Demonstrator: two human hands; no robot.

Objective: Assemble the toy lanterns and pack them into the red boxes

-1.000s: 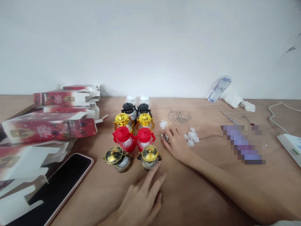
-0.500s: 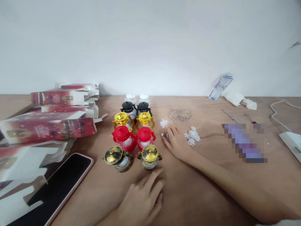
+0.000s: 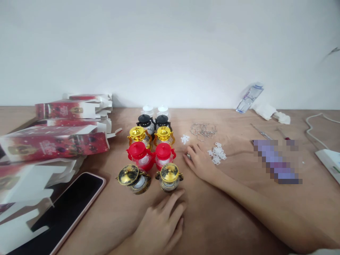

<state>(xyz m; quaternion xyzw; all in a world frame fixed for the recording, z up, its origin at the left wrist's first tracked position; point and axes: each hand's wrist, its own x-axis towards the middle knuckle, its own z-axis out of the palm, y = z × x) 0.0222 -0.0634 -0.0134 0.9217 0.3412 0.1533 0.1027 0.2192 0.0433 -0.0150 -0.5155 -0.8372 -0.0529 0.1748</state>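
Observation:
My left hand (image 3: 162,225) rests on the table with its fingers apart, holding nothing. Its index fingertip lies just in front of the right black-and-gold miniature lantern (image 3: 169,179); the matching lantern (image 3: 132,179) beside it leans. Behind them stand pairs of small lanterns in red (image 3: 163,156), gold (image 3: 164,136), black (image 3: 162,122) and white (image 3: 163,110). My right hand (image 3: 200,163) lies right of the red lanterns, fingers spread over small metallic pieces (image 3: 189,155) that it partly hides. White plastic tabs (image 3: 217,154) lie by its knuckles, and smaller white pieces (image 3: 185,139) sit beyond its fingertips.
Bent metal wires (image 3: 203,131) lie farther back. Opened red boxes (image 3: 55,147) and a phone (image 3: 71,209) occupy the left. On the right are tweezers (image 3: 261,131), a blurred-out purple item (image 3: 276,161), tissues (image 3: 265,109), a clear bottle (image 3: 249,97) and a white cable (image 3: 315,131).
My right hand's thumb and fingers have shifted slightly over the metallic pieces, and fewer of those show. My left hand and the lanterns have not moved.

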